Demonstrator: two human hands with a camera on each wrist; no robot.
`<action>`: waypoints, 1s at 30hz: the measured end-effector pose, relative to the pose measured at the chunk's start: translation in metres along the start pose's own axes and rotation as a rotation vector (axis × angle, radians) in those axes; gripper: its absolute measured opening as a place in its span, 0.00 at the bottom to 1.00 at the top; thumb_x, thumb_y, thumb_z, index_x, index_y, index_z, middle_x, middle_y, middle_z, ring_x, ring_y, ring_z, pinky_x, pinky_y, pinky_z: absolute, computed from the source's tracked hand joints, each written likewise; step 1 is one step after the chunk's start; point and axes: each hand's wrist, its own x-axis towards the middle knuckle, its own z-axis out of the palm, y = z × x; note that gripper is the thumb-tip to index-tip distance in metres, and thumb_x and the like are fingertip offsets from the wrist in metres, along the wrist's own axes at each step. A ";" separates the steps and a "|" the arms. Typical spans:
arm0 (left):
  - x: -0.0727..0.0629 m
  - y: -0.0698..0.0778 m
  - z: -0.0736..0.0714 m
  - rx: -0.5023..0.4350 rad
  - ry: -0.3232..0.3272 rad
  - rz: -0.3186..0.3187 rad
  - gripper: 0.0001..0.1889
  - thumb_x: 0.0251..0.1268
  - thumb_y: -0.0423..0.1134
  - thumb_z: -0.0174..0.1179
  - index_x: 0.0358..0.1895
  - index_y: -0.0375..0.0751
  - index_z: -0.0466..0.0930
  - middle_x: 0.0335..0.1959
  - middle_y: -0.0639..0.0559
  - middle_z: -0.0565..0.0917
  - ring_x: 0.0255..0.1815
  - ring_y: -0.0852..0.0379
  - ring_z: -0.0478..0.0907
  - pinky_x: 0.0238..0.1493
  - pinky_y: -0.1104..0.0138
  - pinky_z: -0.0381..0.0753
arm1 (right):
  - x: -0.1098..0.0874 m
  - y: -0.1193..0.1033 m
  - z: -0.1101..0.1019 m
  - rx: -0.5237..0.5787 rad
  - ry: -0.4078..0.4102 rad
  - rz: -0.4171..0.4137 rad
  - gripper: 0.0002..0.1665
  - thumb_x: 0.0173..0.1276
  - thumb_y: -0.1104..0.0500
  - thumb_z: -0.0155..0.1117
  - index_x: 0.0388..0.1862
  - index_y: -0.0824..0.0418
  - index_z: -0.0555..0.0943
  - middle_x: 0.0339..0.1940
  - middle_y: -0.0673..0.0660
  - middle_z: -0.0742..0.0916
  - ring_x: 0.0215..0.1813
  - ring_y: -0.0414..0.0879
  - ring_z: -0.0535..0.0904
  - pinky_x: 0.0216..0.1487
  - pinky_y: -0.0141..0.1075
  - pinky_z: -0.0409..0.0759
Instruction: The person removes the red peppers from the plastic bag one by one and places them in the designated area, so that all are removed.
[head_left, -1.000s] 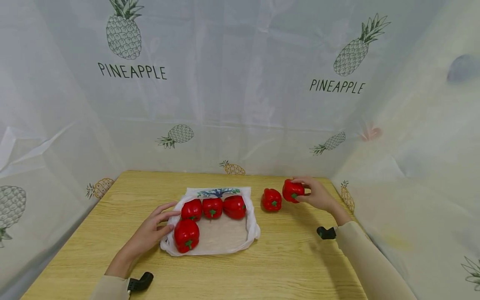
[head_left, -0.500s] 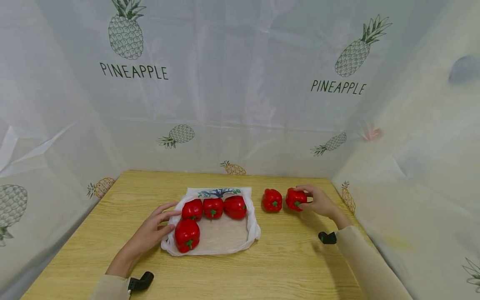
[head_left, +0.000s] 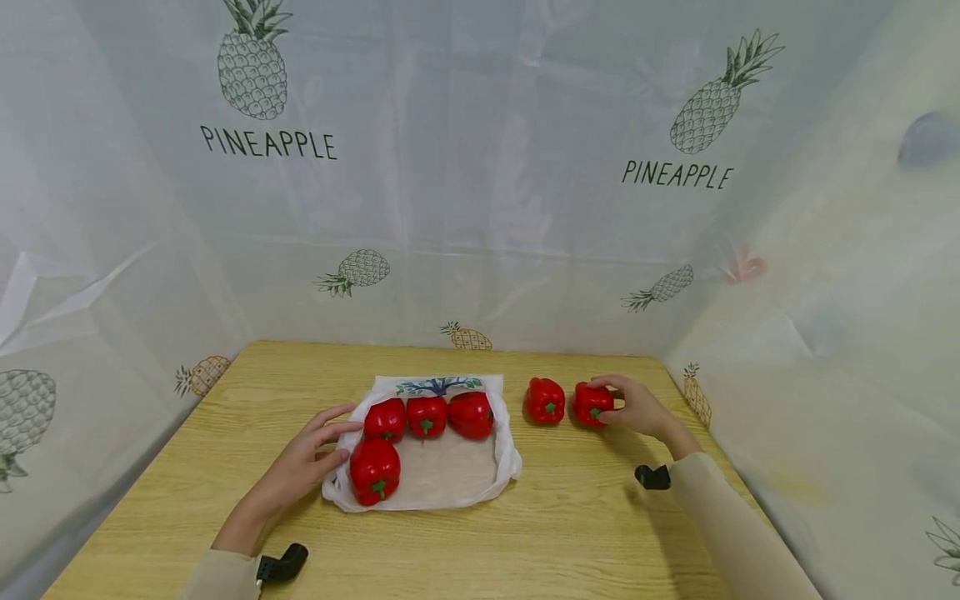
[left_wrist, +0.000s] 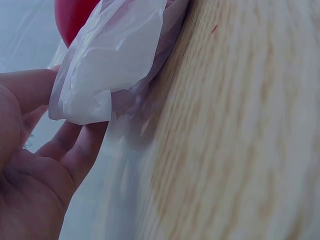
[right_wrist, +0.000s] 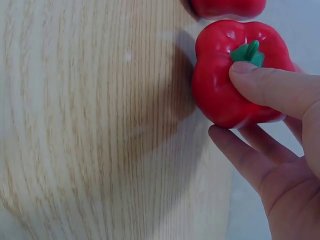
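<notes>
My right hand [head_left: 636, 407] pinches a red toy bell pepper [head_left: 593, 404] low at the tabletop. In the right wrist view the thumb presses beside its green stem [right_wrist: 250, 54], fingers on the other side. Just left of it a second bell pepper [head_left: 544, 401] sits on the table. A white plastic bag [head_left: 507, 467] lies opened toward me, with several bell peppers inside along its back and left. My left hand [head_left: 306, 457] rests on the bag's left rim, fingers spread. In the left wrist view, a flap of the bag [left_wrist: 110, 65] hides its fingertips.
The wooden table [head_left: 540, 533] carries everything. A translucent curtain with printed pineapples [head_left: 472, 183] hangs behind it and along both sides. Black wrist devices sit below the left hand and beside the right cuff.
My right hand has lowered the bell pepper from above the table to beside the second pepper, still gripping it. My left hand and the bag have stayed put.
</notes>
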 end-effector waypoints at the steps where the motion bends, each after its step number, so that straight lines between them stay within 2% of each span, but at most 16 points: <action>1: 0.000 0.000 0.000 -0.001 0.000 0.000 0.20 0.76 0.31 0.64 0.68 0.41 0.82 0.82 0.43 0.62 0.76 0.32 0.65 0.60 0.74 0.78 | 0.000 0.000 0.001 0.005 0.000 0.006 0.35 0.67 0.73 0.74 0.72 0.67 0.76 0.78 0.75 0.70 0.68 0.78 0.75 0.53 0.47 0.89; 15: 0.000 -0.001 0.000 0.008 0.004 0.007 0.20 0.77 0.31 0.64 0.68 0.41 0.82 0.82 0.43 0.62 0.75 0.33 0.66 0.60 0.73 0.78 | 0.001 -0.008 0.000 -0.021 -0.046 -0.003 0.32 0.70 0.72 0.72 0.71 0.70 0.75 0.78 0.78 0.69 0.69 0.80 0.72 0.58 0.58 0.85; 22: 0.000 -0.001 0.000 0.012 0.007 0.017 0.20 0.76 0.30 0.64 0.68 0.40 0.82 0.82 0.41 0.62 0.73 0.33 0.68 0.59 0.74 0.78 | 0.000 -0.007 0.000 -0.036 -0.056 -0.001 0.33 0.70 0.73 0.70 0.73 0.71 0.74 0.79 0.78 0.67 0.69 0.80 0.73 0.57 0.56 0.86; 26: 0.000 -0.001 0.001 0.011 0.012 0.016 0.20 0.76 0.29 0.64 0.67 0.40 0.83 0.82 0.41 0.62 0.72 0.34 0.70 0.59 0.74 0.78 | -0.001 -0.010 -0.003 -0.032 -0.077 -0.010 0.34 0.70 0.73 0.70 0.74 0.72 0.72 0.79 0.79 0.65 0.69 0.80 0.72 0.59 0.61 0.83; 30: 0.000 0.000 0.001 0.017 0.013 0.021 0.20 0.76 0.29 0.64 0.67 0.40 0.83 0.81 0.42 0.63 0.71 0.34 0.71 0.58 0.74 0.79 | -0.003 -0.015 -0.008 -0.076 -0.095 -0.007 0.36 0.70 0.72 0.70 0.76 0.68 0.72 0.80 0.78 0.65 0.71 0.80 0.70 0.62 0.69 0.78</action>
